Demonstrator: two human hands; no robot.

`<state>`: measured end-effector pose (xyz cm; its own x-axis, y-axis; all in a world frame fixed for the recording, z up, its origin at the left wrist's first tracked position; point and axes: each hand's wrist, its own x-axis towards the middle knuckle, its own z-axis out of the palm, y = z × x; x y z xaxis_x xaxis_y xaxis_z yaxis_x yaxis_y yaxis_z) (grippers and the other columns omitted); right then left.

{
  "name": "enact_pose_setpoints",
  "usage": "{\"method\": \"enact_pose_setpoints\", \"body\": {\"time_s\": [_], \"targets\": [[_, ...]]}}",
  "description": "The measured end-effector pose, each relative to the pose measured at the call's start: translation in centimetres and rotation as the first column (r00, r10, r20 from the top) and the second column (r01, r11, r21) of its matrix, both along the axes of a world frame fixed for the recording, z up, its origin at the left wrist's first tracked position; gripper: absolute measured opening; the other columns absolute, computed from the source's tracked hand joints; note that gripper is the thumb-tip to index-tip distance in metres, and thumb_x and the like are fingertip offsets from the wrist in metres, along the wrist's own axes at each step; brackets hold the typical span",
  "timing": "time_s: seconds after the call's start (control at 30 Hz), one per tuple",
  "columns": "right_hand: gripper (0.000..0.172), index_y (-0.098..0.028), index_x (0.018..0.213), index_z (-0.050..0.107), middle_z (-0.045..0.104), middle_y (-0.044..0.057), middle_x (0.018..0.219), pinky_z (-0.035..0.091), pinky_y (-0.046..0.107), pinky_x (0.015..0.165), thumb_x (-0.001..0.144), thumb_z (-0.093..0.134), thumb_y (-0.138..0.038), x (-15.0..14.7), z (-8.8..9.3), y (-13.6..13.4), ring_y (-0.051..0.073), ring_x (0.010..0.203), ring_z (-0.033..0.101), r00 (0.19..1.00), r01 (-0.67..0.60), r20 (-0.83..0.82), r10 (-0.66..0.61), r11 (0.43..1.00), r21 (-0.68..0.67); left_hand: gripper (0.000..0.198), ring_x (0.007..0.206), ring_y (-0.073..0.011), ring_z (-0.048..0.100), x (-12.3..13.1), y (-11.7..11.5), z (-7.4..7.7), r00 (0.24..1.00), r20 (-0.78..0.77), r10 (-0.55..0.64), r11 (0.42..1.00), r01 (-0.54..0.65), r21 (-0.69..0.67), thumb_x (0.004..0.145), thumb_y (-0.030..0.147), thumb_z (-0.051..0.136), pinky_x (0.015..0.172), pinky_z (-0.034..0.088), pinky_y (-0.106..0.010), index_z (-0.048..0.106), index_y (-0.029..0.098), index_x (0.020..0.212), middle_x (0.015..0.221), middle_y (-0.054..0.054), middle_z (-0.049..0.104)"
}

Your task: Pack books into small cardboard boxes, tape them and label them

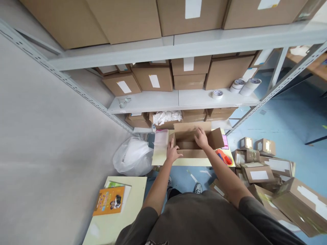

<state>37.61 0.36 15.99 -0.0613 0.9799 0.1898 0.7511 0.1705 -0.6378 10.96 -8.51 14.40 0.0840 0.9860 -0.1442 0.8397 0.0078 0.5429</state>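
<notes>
An open cardboard box (189,144) stands on a small pale yellow table, its flaps folded outward. My left hand (173,153) grips the box at its left end, the fingers along the side and the thumb stretched toward the near edge. My right hand (201,137) reaches over the box's right half, fingers spread and slightly bent near the far wall. It holds nothing that I can see. Beside the box on the right lies an orange tape dispenser (223,157). A pale sheet (161,137) lies at the table's left.
Metal shelves (153,100) with cardboard boxes and white tape rolls (217,94) rise beyond the table. Packed parcels (258,173) are heaped on the floor at right. A plastic bag (133,156) and a side table with an orange book (109,200) are at left.
</notes>
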Motion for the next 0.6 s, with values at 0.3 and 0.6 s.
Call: {"method": "enact_pose_setpoints", "body": {"time_s": [0.3,0.6], "targets": [[0.069,-0.027,0.155,0.062,0.059,0.01,0.162,0.039,0.048,0.129,0.093,0.066,-0.058,-20.6,-0.6,1.1,0.03,0.153,0.051,0.718,-0.235,-0.696,0.016,0.947,-0.221,0.037,0.149,-0.0372,0.052,-5.0,0.1,-1.6,0.845,0.532,-0.053,0.992,-0.017,0.127,0.077,0.034,0.091,0.122,0.046,-0.051,0.082,0.02,0.11,0.158,-0.017,0.059],[0.072,-0.023,0.155,0.061,0.059,0.013,0.162,0.034,0.048,0.131,0.09,0.066,-0.054,-29.1,-7.4,5.5,0.032,0.157,0.046,0.803,0.033,-0.504,-0.319,0.867,-0.497,0.042,0.135,-0.0266,0.065,-17.2,5.9,-6.8,0.732,0.554,0.397,0.909,-0.398,-0.126,0.096,0.019,0.06,0.115,0.052,-0.042,0.072,0.021,0.137,0.14,-0.014,0.073]]}}
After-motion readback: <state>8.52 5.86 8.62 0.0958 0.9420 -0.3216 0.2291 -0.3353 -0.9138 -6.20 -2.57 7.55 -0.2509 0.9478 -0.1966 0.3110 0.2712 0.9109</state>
